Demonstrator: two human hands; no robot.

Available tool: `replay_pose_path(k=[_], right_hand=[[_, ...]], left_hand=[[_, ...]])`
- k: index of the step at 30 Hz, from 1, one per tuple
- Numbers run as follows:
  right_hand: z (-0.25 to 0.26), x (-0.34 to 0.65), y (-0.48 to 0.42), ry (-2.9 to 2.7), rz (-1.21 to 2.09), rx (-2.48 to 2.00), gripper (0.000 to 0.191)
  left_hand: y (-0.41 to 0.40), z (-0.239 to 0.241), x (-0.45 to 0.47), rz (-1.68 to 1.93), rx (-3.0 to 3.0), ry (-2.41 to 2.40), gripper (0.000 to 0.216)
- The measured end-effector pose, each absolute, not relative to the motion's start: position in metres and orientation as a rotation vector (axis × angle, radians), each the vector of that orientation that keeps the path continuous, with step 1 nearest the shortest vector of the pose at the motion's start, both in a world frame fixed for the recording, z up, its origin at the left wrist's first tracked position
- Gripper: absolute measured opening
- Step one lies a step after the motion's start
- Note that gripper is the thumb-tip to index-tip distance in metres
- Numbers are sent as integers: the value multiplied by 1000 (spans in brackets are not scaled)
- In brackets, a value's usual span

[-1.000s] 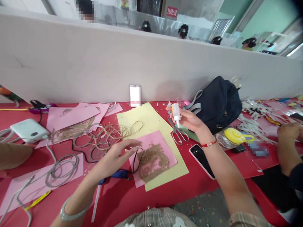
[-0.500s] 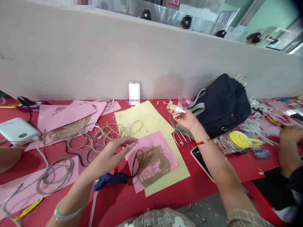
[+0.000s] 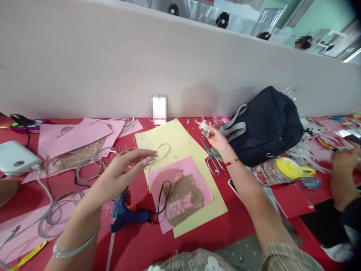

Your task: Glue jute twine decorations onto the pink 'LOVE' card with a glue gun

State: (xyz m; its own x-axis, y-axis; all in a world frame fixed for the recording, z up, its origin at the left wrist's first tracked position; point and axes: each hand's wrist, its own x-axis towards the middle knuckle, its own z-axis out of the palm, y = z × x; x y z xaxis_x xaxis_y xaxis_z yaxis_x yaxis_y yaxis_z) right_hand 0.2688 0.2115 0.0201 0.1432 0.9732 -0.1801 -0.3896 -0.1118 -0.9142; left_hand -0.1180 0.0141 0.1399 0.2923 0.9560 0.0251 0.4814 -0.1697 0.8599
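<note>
My right hand (image 3: pixel 216 138) is raised toward the back of the table, fingers closed around a small white squeeze bottle (image 3: pixel 205 126) with a thin nozzle and some yellow-orange on it. My left hand (image 3: pixel 124 174) hovers palm down with fingers stretched out, holding nothing, near loose twine (image 3: pixel 163 150). Between my arms, a pink sheet (image 3: pixel 184 165) carries a brown twine piece (image 3: pixel 183 201) with "LOVE" formed on it. That sheet lies on a larger yellow sheet (image 3: pixel 156 132). Beside my left forearm rests a blue glue gun (image 3: pixel 131 215), its black cord looping onto the pink sheet.
Scissors (image 3: pixel 213 160) lie by my right wrist, close to a dark backpack (image 3: pixel 267 128). A bottle with a yellow lid (image 3: pixel 289 168) stands right of my forearm. Left are a white power bank (image 3: pixel 18 158), coiled cables and pink sheets (image 3: pixel 75 135). A co-worker's arm (image 3: pixel 344 177) is at far right.
My right hand has turned the white bottle, so its nozzle points left instead of right. My left hand has shifted slightly left and up, uncovering more of the glue gun.
</note>
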Motion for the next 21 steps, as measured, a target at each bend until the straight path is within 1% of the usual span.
replay_pose_path(k=[2,6,10,12,15,21], right_hand=[[16,270,218,-686,1315,-1066,26],[10,271,225,-588,1287,-1006,6],[5,275,227,-550,1301,-1019,27],[5,279,229,-568,1268,-1035,28],[7,288,234,-648,1137,-1076,25],[8,307,250,-1039,706,-1316,28]], left_hand=[[15,142,-122,778,1814,1328,41],[16,141,-128,898,1875,1335,39],[16,141,-131,964,1900,1318,33],[17,142,-132,987,1914,1310,31],[17,143,-134,1009,1939,1302,28],[18,140,-138,1017,1931,1308,27]])
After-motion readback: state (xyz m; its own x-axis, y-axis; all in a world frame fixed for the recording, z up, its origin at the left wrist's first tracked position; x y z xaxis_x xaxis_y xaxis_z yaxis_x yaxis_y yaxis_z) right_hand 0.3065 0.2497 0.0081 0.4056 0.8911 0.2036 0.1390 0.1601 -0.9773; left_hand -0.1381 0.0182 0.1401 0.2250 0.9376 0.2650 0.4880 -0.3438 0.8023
